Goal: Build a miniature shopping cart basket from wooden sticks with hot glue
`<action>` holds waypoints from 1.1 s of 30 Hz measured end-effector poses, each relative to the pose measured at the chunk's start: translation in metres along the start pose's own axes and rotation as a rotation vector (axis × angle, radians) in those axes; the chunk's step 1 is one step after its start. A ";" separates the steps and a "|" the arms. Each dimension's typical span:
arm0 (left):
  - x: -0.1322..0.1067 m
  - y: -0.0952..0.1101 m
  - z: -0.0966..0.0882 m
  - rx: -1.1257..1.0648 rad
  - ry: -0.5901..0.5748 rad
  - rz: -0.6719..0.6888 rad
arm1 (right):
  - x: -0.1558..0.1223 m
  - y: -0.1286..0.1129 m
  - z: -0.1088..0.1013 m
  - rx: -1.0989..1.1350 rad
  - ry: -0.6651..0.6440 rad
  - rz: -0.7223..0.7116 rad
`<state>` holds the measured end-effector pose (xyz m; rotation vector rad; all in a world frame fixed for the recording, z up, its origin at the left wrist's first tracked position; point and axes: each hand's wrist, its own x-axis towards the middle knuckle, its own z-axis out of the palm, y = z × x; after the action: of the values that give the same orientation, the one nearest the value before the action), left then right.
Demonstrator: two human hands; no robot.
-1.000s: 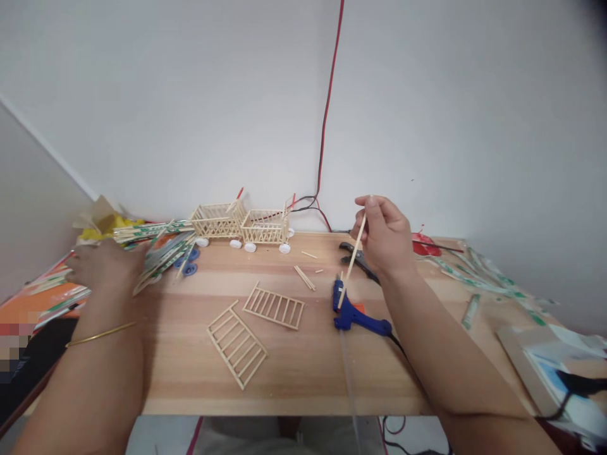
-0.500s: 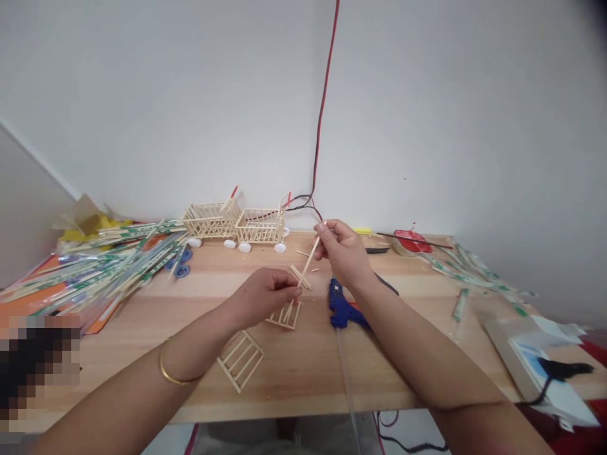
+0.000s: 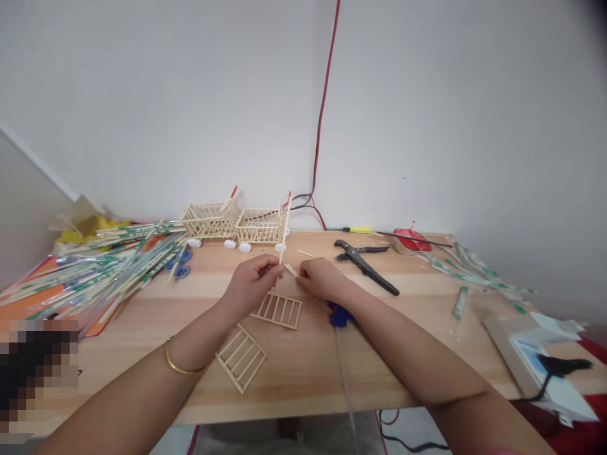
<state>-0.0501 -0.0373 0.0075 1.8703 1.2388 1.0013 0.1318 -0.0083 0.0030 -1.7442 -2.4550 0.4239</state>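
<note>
Left hand (image 3: 256,282) pinches a slim wooden stick (image 3: 285,227), long axis pointing away, slightly rightward | short stick pieces (image 3: 291,271) lie between the hands, nearer the right | right hand (image 3: 320,278) curls beside them, its grip hidden

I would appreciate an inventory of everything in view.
Wheeled stick carts: two, pale with white wheels, back, left of centre
Ladder-shaped stick frames: two, pale wood, front centre
Long stick: one, pale wood, centre
Short sticks: several, pale wood, centre
Plastic glue gun: one, blue, right of centre, partly hidden
Plier-like tool: one, black, right of centre
Slim tool: one, yellow handle, by the wall
Object, type unclear: one, red, back right
Plastic stick packets: many, clear and green, left
Round discs: count unclear, blue, beside the packets
Plastic wrappers: several, clear and green, right
Box: one, white, front right
Cable: one, red and black, wall
Table: one, light wood, beneath
Left hand: one, gripping the long stick
Right hand: one, at the short sticks
</note>
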 end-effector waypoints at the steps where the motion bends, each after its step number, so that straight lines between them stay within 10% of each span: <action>1: 0.000 -0.001 0.000 -0.007 -0.004 -0.004 | 0.000 -0.002 0.002 0.011 0.007 -0.013; 9: 0.004 -0.006 0.000 -0.121 0.027 -0.032 | 0.001 -0.001 -0.001 0.238 0.072 -0.134; 16: 0.005 -0.008 0.003 -0.613 0.010 -0.170 | -0.009 -0.011 -0.014 0.950 -0.054 -0.261; 27: 0.006 0.005 -0.007 -0.909 0.072 -0.239 | -0.016 -0.014 -0.014 1.106 -0.102 -0.500; 33: 0.005 0.009 -0.009 -0.928 0.060 -0.247 | -0.022 -0.015 -0.023 0.818 0.124 -0.632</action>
<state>-0.0533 -0.0344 0.0205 0.9505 0.7831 1.2107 0.1311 -0.0299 0.0305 -0.6251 -2.1039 0.9988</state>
